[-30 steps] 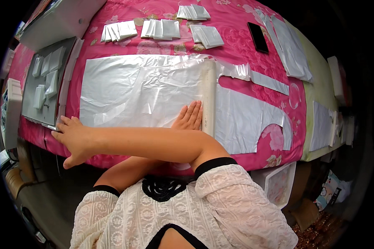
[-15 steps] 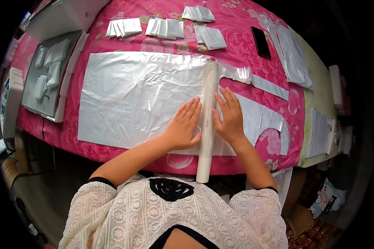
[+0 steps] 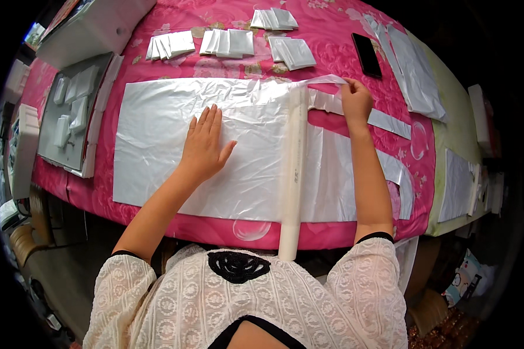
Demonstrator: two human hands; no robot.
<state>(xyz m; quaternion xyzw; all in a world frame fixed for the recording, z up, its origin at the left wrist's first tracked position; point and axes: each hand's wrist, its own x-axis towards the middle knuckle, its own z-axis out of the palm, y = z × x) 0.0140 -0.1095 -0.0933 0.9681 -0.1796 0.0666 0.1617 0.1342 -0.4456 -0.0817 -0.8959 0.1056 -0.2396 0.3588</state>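
Note:
A thin whitish plastic apron [image 3: 151, 145] lies spread on the table, its strap-like strips reaching right. Across it, from far to near, lies a white plastic tube [image 3: 290, 232], whose near end juts past the table edge. Film appears to lie over the tube's upper part. My left hand [image 3: 204, 142] rests flat on the apron left of the tube, fingers stretched, thumb apart. Right of the tube's far end, my right hand [image 3: 356, 102] pinches a strip of the apron's far edge, which runs over the tube's end.
Folded plastic packets [image 3: 227, 43] lie in groups beyond the apron. A black phone [image 3: 366, 55] lies at the far right, near more plastic sheets [image 3: 416, 81]. On the left, a grey tray [image 3: 52, 139] holds small packets beside a white foam box [image 3: 93, 35]. Pink flowered cloth [image 3: 326, 235] covers the table.
My left hand has moved left, away from the tube, onto the apron. My right hand has left the tube's side and gone farther away, taking hold of the apron's far strip.

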